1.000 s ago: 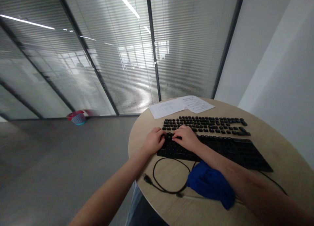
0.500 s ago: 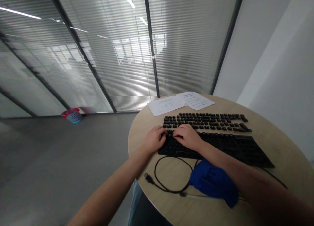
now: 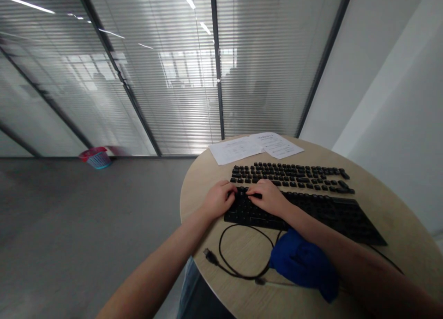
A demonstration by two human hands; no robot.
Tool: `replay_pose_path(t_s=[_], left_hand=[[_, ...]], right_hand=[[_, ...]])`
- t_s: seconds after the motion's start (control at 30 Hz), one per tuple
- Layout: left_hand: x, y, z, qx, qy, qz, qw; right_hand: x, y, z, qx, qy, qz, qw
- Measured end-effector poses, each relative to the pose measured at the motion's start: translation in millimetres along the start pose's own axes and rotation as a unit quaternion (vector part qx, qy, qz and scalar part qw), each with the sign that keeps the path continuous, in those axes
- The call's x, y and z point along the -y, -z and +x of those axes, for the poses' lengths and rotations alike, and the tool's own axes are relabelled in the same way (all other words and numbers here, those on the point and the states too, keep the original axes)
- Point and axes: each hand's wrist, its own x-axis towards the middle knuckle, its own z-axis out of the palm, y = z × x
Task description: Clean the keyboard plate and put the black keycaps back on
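Note:
A black keyboard (image 3: 325,213) lies on the round wooden table, its lower left part bare of keycaps. At its left end, my left hand (image 3: 220,200) is curled, with thumb and fingers closed on the keyboard's edge. My right hand (image 3: 269,198) rests over the upper left part of the keyboard, thumb and fingertips drawn together in a pinch. Whatever sits between those fingertips is too small to make out. Loose black keycaps (image 3: 287,175) are laid out in rows just behind the keyboard, in keyboard order.
Printed papers (image 3: 238,149) lie at the table's (image 3: 391,199) far edge. In front of the keyboard are a blue cloth (image 3: 301,259) and a looped black USB cable (image 3: 221,249). A red and blue basket (image 3: 98,158) stands on the floor by the blind-covered glass wall.
The view has shifted slightly. My right hand's fingertips have drawn a little closer together over the same spot, while my left hand keeps its place at the keyboard's left end.

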Motion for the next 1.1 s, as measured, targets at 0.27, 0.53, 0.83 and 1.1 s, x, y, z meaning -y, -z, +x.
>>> replay_pose_path(t_s=[0.27, 0.53, 0.83, 1.1], left_hand=[[-5, 1.4, 0, 0.007, 0.004, 0.024, 1.000], [-5, 0.3, 0, -0.020, 0.024, 0.013, 0.999], [-3, 1.9, 1, -0.022, 0.055, -0.032, 0.998], [3, 1.2, -1, -0.049, 0.087, -0.051, 0.994]], right_hand=[[-4, -2, -1, 0.003, -0.015, 0.019, 1.000], [2, -1, -2, 0.002, -0.041, 0.017, 0.999], [8, 3, -3, 0.012, -0.017, -0.018, 1.000], [8, 5, -3, 0.032, -0.007, -0.024, 0.999]])
